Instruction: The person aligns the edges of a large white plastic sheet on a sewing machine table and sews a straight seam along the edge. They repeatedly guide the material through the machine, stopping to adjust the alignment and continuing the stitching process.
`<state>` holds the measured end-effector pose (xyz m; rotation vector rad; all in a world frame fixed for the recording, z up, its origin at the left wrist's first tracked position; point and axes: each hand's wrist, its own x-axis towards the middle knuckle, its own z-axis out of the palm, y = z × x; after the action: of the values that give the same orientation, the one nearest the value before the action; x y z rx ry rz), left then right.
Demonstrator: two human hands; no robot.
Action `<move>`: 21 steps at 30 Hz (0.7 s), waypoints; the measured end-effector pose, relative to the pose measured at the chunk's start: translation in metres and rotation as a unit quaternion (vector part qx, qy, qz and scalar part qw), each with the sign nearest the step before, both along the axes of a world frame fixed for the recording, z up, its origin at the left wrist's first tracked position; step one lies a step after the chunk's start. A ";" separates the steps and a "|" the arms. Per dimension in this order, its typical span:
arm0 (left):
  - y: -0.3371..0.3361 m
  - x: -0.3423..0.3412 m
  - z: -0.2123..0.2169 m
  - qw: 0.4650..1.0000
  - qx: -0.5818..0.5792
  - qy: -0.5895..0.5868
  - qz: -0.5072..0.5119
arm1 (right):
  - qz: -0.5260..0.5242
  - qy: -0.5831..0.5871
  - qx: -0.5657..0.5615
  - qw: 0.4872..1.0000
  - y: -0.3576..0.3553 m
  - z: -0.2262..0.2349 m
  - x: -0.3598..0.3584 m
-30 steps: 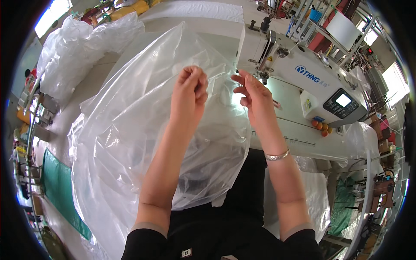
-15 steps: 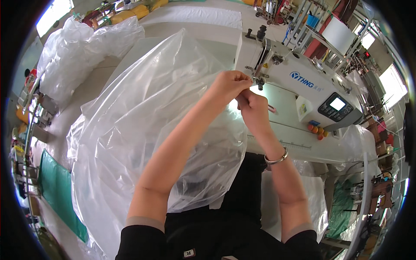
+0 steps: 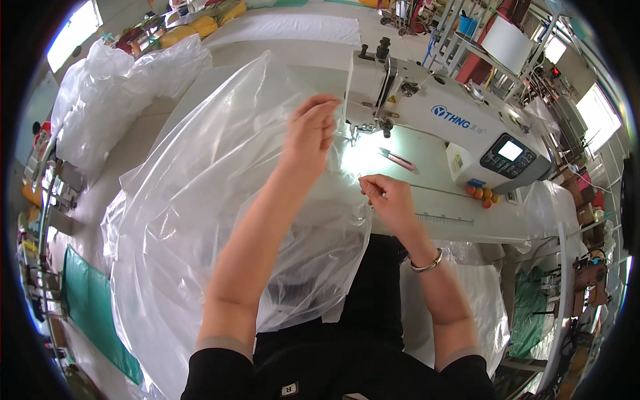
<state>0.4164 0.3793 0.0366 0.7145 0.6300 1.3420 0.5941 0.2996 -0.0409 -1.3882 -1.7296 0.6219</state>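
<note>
A big sheet of clear plastic [image 3: 180, 207] lies over my lap and the left of the table, its edge reaching toward the needle area of a white sewing machine [image 3: 427, 100]. My left hand [image 3: 312, 130] is raised over the sheet, left of the machine's head, fingers curled closed; anything inside them is hidden. Lower and to the right, my right hand [image 3: 388, 197] pinches with thumb and forefinger just in front of the lit needle area. What it pinches is too small to name. A slim pink-and-metal tool [image 3: 398, 160] rests on the machine bed beyond that hand.
Several orange-red balls [image 3: 481, 195] sit by the control panel [image 3: 510, 152]. A ruler strip [image 3: 447, 219] runs along the table's near side. Bundled clear plastic [image 3: 100, 100] stands at the far left, and a green sheet [image 3: 97, 307] lies on the floor.
My hands, close together at the needle before, have moved apart. The left went left and slightly up; the right came down toward me. The pink tool now shows more fully.
</note>
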 end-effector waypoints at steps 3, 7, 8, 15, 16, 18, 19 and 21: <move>-0.006 -0.028 -0.016 0.998 0.028 -0.049 0.014 | -0.012 0.009 -0.001 1.000 -0.004 -0.007 0.007; -0.015 -0.036 0.000 0.994 0.059 0.092 0.000 | -0.054 -0.053 0.228 0.971 0.003 0.017 -0.002; -0.016 -0.033 0.007 0.990 0.072 0.118 0.007 | -0.054 -0.083 0.269 0.958 0.006 0.035 -0.008; -0.002 -0.019 0.035 0.987 0.112 0.110 0.039 | -0.064 -0.516 0.375 0.767 0.051 0.111 -0.018; 0.003 -0.017 0.034 0.987 0.109 0.106 0.047 | -0.061 -0.535 0.390 0.747 0.054 0.113 -0.013; 0.012 -0.018 0.020 0.987 0.098 0.100 0.078 | -0.044 -0.565 0.425 0.706 0.062 0.113 -0.009; 0.014 -0.016 0.012 0.988 0.065 0.096 0.097 | -0.043 -0.567 0.428 0.702 0.063 0.114 -0.009; 0.020 -0.010 -0.008 0.987 -0.001 0.089 0.132 | -0.040 -0.572 0.433 0.696 0.065 0.113 -0.011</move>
<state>0.4063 0.3992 0.0286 0.7754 0.8937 1.5302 0.5835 0.3646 0.0720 -1.0862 -2.2972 -1.3203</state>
